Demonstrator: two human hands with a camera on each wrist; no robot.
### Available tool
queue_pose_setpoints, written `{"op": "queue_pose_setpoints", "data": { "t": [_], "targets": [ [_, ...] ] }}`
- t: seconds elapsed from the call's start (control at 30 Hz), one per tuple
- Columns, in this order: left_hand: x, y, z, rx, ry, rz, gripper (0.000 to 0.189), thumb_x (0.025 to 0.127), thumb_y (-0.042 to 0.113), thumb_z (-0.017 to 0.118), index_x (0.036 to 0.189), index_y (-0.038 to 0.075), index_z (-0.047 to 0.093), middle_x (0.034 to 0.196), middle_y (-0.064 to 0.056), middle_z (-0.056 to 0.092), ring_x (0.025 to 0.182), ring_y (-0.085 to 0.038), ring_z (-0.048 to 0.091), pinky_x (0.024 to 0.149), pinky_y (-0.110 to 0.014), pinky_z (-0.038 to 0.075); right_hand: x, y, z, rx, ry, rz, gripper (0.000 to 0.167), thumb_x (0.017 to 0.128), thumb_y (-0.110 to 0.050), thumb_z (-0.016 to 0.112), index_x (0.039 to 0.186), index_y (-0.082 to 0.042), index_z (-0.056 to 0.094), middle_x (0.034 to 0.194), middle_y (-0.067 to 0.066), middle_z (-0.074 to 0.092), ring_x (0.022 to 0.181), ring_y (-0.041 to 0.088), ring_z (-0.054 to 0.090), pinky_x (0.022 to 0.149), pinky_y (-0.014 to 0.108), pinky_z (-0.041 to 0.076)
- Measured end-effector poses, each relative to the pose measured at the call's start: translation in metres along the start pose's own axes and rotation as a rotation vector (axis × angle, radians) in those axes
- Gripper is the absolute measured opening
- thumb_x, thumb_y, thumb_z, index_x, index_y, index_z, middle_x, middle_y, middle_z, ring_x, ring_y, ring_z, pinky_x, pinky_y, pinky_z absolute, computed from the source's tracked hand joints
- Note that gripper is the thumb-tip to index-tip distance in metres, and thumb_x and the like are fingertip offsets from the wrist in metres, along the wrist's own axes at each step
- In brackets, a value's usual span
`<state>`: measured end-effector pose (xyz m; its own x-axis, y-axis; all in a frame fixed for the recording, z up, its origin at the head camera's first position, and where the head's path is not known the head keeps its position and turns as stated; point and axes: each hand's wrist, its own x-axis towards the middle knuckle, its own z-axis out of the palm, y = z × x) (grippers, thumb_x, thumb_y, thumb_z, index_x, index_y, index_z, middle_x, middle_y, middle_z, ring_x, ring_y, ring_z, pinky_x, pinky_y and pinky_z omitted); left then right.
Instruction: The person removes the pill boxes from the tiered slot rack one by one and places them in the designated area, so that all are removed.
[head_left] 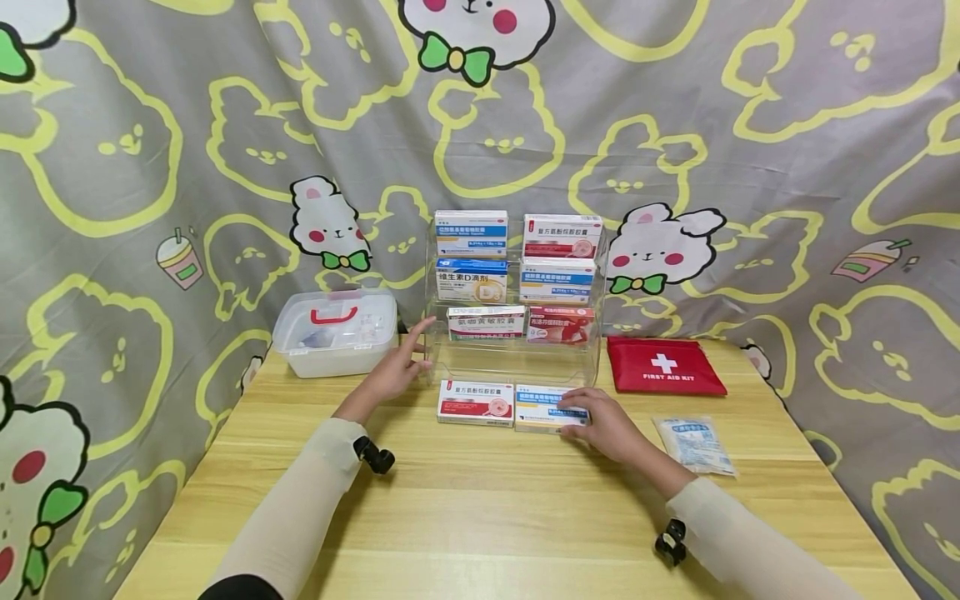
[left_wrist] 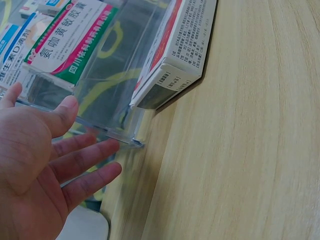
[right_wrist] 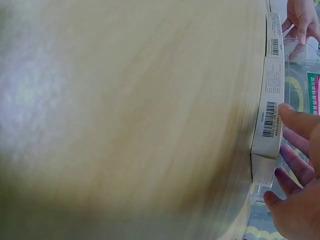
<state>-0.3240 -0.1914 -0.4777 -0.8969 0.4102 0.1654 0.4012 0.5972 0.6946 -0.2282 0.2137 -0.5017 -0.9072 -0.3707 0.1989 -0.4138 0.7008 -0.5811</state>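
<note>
Left hand (head_left: 395,371) spread loose beside the clear rack (head_left: 517,360), and now the right hand (head_left: 609,427), fingers relaxed, touches the front blue-and-white box (head_left: 537,408)

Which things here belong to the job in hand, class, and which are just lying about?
Likely part of the job:
clear stand
six boxes on its upper tiers
front red-and-white box
front blue-and-white box, touched by the right hand
left hand, beside the stand

Likely just lying about:
tub with red handle
red first aid pouch
small packet
</note>
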Motion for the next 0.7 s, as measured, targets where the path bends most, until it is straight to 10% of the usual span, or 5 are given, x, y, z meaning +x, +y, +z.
{"op": "queue_pose_setpoints", "data": {
  "t": [0.7],
  "targets": [
    [0.001, -0.001, 0.000, -0.001, 0.000, -0.005, 0.088, 0.103, 0.005, 0.061, 0.164, 0.042, 0.009, 0.149, -0.032, 0.049, 0.131, -0.044, 0.057, 0.083, -0.050, 0.057, 0.035, -0.031, -0.018, 0.015, -0.031, 0.012, 0.044, 0.090, -0.021, 0.082, 0.131, -0.008, 0.070, 0.134, 0.011, 0.067, 0.130, 0.036, 0.058, 0.107, 0.058, 0.046]
  ]
}}
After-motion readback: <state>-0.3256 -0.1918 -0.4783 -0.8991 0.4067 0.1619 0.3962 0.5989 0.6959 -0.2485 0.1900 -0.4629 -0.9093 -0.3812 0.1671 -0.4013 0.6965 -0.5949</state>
